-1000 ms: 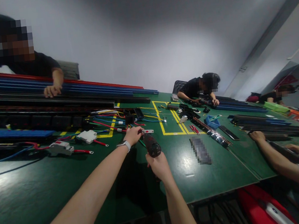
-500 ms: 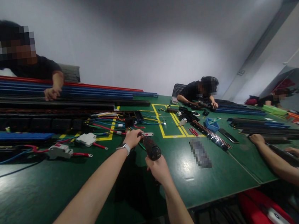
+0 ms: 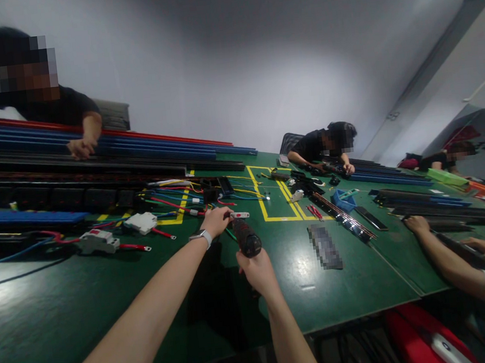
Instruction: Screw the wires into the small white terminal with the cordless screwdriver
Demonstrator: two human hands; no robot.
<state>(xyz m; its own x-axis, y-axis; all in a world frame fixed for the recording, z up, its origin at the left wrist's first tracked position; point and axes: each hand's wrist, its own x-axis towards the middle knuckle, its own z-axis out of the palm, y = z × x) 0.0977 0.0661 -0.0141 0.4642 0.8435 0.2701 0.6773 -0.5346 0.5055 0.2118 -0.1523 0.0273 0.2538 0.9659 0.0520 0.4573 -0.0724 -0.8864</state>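
My right hand [image 3: 258,272] is wrapped round the handle of a dark power screwdriver [image 3: 248,240], its front end pointing away from me. Just beyond the tool, my left hand [image 3: 216,222], with a watch on the wrist, has its fingers closed on a small white circuit breaker [image 3: 241,215] with a red mark. The screwdriver's tip meets the breaker area, but the exact contact is hidden. Coloured wires [image 3: 193,210] run to the left of the breaker. Two more white breakers lie on the left, one nearer [image 3: 99,241] and one farther [image 3: 140,222], with red leads.
Long blue rails [image 3: 156,147] and black sockets [image 3: 69,202] lie at left on the green table [image 3: 350,303]. Red-handled pliers [image 3: 315,212], a blurred dark slab [image 3: 325,247] and a blue bin [image 3: 343,201] lie right. Co-workers sit across; another person's arm [image 3: 445,255] is at right.
Both my hands, the screwdriver and the breaker stay almost in place. The view shifts very slightly. The co-worker's hand at far left has moved a little left.
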